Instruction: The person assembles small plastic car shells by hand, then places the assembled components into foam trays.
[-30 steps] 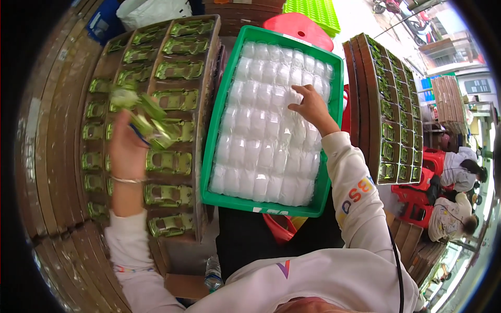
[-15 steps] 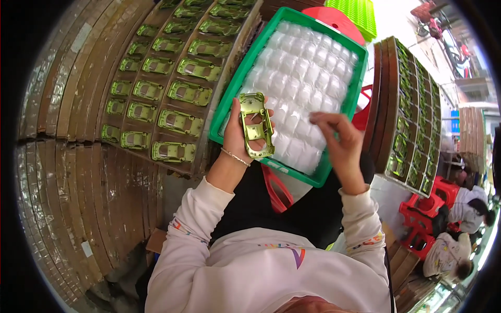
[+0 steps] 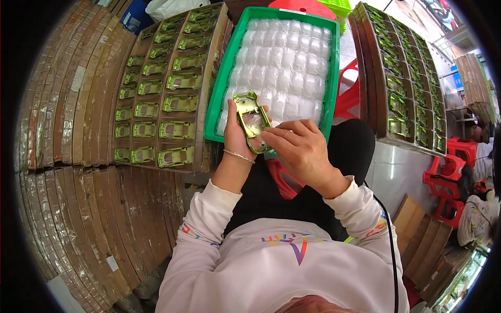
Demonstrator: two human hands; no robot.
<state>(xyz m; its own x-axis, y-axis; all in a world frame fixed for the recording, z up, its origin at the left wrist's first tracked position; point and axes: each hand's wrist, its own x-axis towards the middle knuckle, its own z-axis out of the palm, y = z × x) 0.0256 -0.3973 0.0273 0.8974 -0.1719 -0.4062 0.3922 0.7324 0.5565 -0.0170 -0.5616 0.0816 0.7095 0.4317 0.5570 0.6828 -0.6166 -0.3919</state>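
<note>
My left hand [image 3: 236,136] is closed around a shiny green toy car body shell [image 3: 244,99], hollow side up, above the near edge of a green plastic tray [image 3: 213,119]. My right hand [image 3: 307,154] has its thumb and fingertips pressed together at the shell's right side. A glossy, see-through patch shows in the shell's middle opening, beside those fingertips. Whether the right fingers pinch a small part or only the shell is hidden. Rows of clear, domed plastic pieces [image 3: 284,73] fill the green tray in front of me.
On the left stands a brown compartment tray [image 3: 201,130] holding more green car shells, beside tall stacks of brown boards [image 3: 94,120]. Another stack of shell-filled trays [image 3: 378,112] is on the right. Red stools [image 3: 443,175] and other people [image 3: 477,219] appear at far right.
My right hand has come from over the clear pieces to the car shell in my left hand. A see-through patch now shows in the shell's opening. The whole view has turned slightly.
</note>
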